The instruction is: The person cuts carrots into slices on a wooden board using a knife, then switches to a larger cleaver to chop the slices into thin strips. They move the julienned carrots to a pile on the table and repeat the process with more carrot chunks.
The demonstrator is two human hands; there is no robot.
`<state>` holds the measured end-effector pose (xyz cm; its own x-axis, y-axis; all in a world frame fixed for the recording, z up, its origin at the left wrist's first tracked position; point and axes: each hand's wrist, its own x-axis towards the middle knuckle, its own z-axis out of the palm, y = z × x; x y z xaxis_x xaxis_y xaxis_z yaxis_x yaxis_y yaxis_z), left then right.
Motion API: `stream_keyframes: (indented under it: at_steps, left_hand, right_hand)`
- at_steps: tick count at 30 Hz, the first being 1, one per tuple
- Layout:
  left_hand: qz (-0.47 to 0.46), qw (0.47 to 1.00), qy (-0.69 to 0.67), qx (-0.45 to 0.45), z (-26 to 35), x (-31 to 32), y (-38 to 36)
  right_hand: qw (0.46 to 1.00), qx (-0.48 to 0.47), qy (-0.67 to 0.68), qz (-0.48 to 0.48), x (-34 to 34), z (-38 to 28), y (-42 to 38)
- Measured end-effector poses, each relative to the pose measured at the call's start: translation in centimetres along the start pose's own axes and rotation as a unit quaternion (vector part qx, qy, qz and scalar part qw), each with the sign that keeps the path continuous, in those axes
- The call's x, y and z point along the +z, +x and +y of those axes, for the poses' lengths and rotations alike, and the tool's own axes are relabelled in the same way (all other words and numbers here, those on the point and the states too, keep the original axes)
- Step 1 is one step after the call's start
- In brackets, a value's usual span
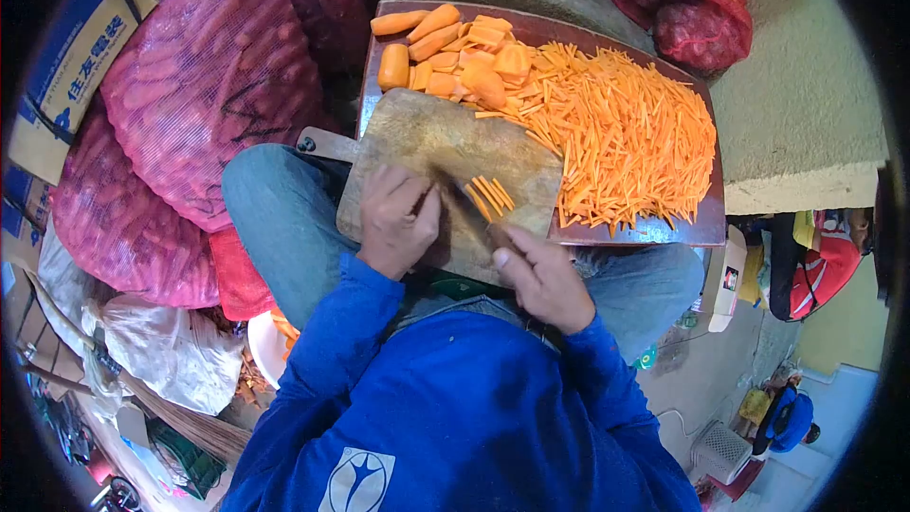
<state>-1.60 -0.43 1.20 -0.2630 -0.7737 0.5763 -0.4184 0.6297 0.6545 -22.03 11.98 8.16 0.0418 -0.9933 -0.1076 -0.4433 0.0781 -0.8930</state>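
My right hand [545,275] grips a knife [466,206], its blade blurred and angled over the worn wooden cutting board [408,133]. Several cut carrot sticks [490,197] lie on the board just right of the blade. My left hand [398,218] rests on the board left of the knife, fingers curled in and partly blurred. Whatever is under those fingers is hidden. Beyond the board, a big heap of carrot sticks [630,137] covers the right part of a low dark red table [704,218]. Peeled whole carrots [434,21] and carrot chunks [483,82] sit at its far left.
Large red mesh sacks [213,76] stand at the left beside cardboard boxes [71,66]. A white basin [267,349] with carrots is by my left knee. At the far right is a concrete ledge [796,95]; another person [789,417] is low on the right.
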Motion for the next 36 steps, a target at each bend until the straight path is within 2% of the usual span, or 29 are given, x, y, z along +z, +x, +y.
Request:
stream_keyframes:
  at_steps: [1,3,6,9,11,12,14,15,17,18,25,26,27,29,30,33,35,36]
  left_hand:
    - [0.030,0.999,-0.011,-0.032,0.1,-0.1,0.2]
    - [0.048,0.997,-0.025,-0.055,0.0,-0.1,0.4]
    - [0.031,0.998,-0.008,-0.050,-0.2,-0.1,0.2]
    - [-0.003,1.000,0.007,-0.001,-0.6,0.3,-0.2]
    - [-0.051,0.997,0.050,0.021,-0.4,0.4,-0.3]
    - [-0.053,0.997,0.050,0.025,-0.3,0.5,-0.4]
    - [-0.098,0.991,0.082,0.030,0.0,0.5,-0.3]
    - [-0.102,0.991,0.083,0.037,0.0,0.6,-0.4]
    - [-0.105,0.988,0.097,0.054,-0.2,0.8,-0.4]
    - [-0.108,0.987,0.097,0.062,-0.3,0.8,-0.4]
    - [-0.114,0.988,0.099,0.027,0.1,0.9,-0.2]
    - [-0.115,0.988,0.100,0.014,0.2,0.9,0.0]
    - [-0.118,0.988,0.101,0.022,0.4,1.0,0.0]
    - [-0.124,0.986,0.106,0.021,0.8,1.2,0.2]
    - [-0.126,0.986,0.109,0.027,1.1,1.5,0.6]
    - [-0.151,0.985,0.070,0.041,2.5,2.6,1.7]
    - [-0.166,0.983,0.051,0.055,3.4,3.6,3.5]
    - [-0.168,0.983,0.051,0.059,3.7,4.2,4.7]
  right_hand:
    - [1.000,0.000,-0.001,0.004,0.0,0.0,-0.2]
    - [0.997,0.043,0.021,-0.057,0.0,0.2,-0.3]
    - [0.999,0.030,0.002,-0.020,-1.5,1.6,-0.3]
    - [0.999,0.021,-0.037,0.008,-4.9,3.4,0.5]
    - [0.994,0.110,-0.001,0.017,-7.3,3.7,1.1]
    - [0.994,0.108,0.001,0.021,-8.2,4.2,1.5]
    - [0.997,0.039,-0.039,0.056,-9.8,5.2,2.4]
    - [0.997,0.038,-0.035,0.063,-10.5,5.4,2.9]
    - [0.992,0.019,-0.109,0.058,-11.9,5.5,3.8]
    - [0.991,-0.020,-0.104,0.084,-12.0,5.6,4.0]
    - [0.984,-0.021,-0.091,0.149,-15.8,5.6,5.6]
    - [0.978,-0.070,-0.097,0.169,-16.4,7.0,6.2]
    - [0.977,-0.071,-0.094,0.177,-16.8,6.6,6.0]
    - [0.978,0.036,0.141,0.147,-17.8,5.3,5.8]
    - [0.969,0.008,0.192,0.157,-17.6,5.7,5.9]
    - [0.942,0.015,0.277,0.187,-17.0,6.4,5.1]
    - [0.949,0.026,0.264,0.173,-16.5,8.7,5.0]
    - [0.958,-0.121,0.087,0.244,-15.4,10.3,5.5]
